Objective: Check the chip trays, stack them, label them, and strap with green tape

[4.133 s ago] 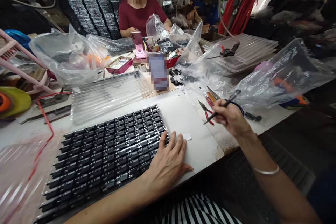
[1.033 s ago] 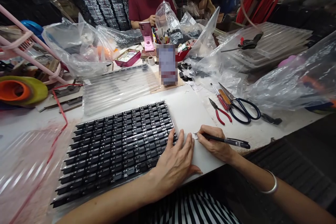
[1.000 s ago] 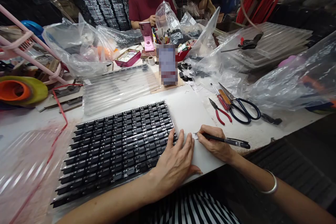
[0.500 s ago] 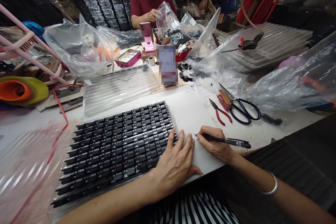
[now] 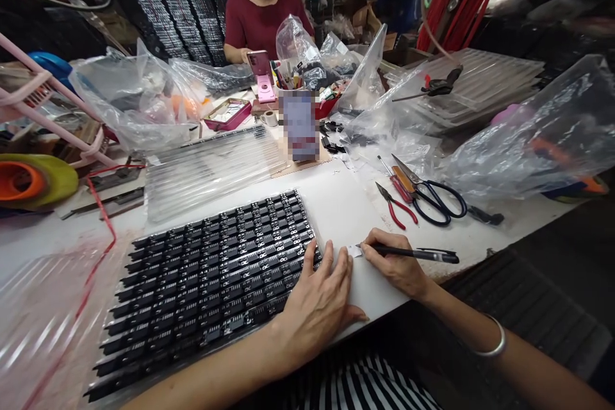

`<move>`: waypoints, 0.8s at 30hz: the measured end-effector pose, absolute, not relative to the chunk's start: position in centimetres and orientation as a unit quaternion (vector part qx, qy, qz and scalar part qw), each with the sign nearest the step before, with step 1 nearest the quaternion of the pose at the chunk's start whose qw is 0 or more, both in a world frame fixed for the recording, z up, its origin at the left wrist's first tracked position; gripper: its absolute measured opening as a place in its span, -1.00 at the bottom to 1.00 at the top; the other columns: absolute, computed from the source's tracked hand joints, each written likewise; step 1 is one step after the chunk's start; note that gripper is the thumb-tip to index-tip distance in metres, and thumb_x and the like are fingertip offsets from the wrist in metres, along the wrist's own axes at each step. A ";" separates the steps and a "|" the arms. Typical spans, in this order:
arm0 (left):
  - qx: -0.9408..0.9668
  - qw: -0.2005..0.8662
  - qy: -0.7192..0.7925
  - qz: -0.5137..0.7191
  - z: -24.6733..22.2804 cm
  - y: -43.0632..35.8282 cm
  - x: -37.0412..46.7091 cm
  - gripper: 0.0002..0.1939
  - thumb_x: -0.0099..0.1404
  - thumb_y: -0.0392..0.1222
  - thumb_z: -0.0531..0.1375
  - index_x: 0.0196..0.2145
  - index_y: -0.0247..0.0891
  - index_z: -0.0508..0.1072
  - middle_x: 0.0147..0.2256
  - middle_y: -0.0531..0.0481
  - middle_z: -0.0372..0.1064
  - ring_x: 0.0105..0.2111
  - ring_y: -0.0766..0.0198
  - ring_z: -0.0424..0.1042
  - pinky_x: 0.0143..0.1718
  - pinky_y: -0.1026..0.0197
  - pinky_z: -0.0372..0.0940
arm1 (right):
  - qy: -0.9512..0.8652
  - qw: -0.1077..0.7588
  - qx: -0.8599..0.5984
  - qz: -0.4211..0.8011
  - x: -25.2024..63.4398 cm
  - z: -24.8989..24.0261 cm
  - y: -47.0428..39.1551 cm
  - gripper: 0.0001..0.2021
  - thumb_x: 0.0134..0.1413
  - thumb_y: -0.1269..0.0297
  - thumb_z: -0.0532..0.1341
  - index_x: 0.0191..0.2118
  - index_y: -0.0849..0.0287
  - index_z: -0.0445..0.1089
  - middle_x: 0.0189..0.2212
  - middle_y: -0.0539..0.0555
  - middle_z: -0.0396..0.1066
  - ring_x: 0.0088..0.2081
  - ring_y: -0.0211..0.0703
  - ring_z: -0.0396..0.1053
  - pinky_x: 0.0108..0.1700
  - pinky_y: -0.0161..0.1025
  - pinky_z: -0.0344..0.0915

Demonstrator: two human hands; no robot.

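A black pen is pinched in my right hand, its tip down at a small white paper slip on the white table. My left hand lies flat, fingers spread, with its fingertips beside the slip and at the right edge of a clear tray. Rows of small black circuit boards fill that tray. What is written on the slip is too small to read.
Red-handled pliers, a screwdriver and scissors lie beyond my right hand. A phone stands past the tray, near an empty ribbed tray. Plastic bags surround these. A co-worker sits opposite.
The view has shifted slightly, so things sit a little left and lower. The pen tip has moved a little at the slip, more of which now shows. The co-worker's hand has lowered behind the pink phone stand.
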State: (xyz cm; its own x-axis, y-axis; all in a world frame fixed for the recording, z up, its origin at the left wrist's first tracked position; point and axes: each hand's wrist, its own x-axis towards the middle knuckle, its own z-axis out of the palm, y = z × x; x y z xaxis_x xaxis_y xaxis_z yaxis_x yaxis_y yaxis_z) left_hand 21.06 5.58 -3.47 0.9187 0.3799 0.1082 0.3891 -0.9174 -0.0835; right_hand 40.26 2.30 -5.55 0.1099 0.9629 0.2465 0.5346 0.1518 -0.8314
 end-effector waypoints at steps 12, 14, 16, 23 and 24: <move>-0.978 0.054 -0.195 -0.055 -3.7 5.5 21.1 -0.24 0.30 0.27 -0.19 0.14 -0.44 0.24 0.13 -0.22 0.24 0.15 -0.13 0.15 0.16 -0.25 -0.08 | -0.654 0.421 -0.590 0.218 40.0 -5.8 2.4 -0.80 0.14 0.38 0.10 -0.50 0.15 0.20 -0.59 -0.05 0.23 -0.54 -0.29 0.16 -0.46 -0.29 0.10; -0.978 0.055 -0.195 -0.052 -3.6 5.5 21.1 -0.23 0.30 0.27 -0.19 0.14 -0.44 0.24 0.14 -0.23 0.23 0.16 -0.13 0.14 0.16 -0.25 -0.08 | -0.655 0.422 -0.588 0.216 40.0 -5.8 2.4 -0.80 0.15 0.38 0.09 -0.50 0.14 0.20 -0.59 -0.05 0.23 -0.54 -0.28 0.16 -0.46 -0.28 0.11; -0.978 0.056 -0.197 -0.048 -3.6 5.5 21.0 -0.23 0.30 0.27 -0.18 0.15 -0.43 0.23 0.14 -0.23 0.22 0.16 -0.13 0.13 0.16 -0.25 -0.07 | -0.657 0.423 -0.587 0.213 40.0 -5.7 2.3 -0.80 0.15 0.38 0.09 -0.50 0.14 0.19 -0.59 -0.05 0.22 -0.54 -0.28 0.16 -0.46 -0.28 0.11; -0.978 0.057 -0.197 -0.047 -3.5 5.5 21.0 -0.24 0.29 0.28 -0.17 0.15 -0.42 0.23 0.14 -0.25 0.22 0.17 -0.12 0.13 0.16 -0.25 -0.08 | -0.654 0.424 -0.589 0.215 40.1 -5.8 2.3 -0.80 0.15 0.37 0.09 -0.51 0.14 0.19 -0.59 -0.05 0.22 -0.54 -0.28 0.16 -0.46 -0.28 0.10; -0.978 0.056 -0.197 -0.048 -3.5 5.6 21.0 -0.24 0.29 0.28 -0.16 0.14 -0.41 0.24 0.14 -0.25 0.22 0.16 -0.12 0.14 0.16 -0.25 -0.08 | -0.650 0.425 -0.592 0.216 40.1 -5.8 2.3 -0.80 0.15 0.37 0.09 -0.50 0.14 0.19 -0.59 -0.04 0.23 -0.54 -0.28 0.17 -0.46 -0.28 0.11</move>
State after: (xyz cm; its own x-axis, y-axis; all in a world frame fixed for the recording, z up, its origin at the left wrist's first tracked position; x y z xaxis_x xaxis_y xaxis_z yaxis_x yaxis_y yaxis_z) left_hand 21.05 5.55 -3.50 0.9177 0.3802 0.1155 0.3910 -0.9158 -0.0915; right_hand 40.07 2.29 -5.84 0.0624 0.9531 0.2962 0.5862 0.2052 -0.7838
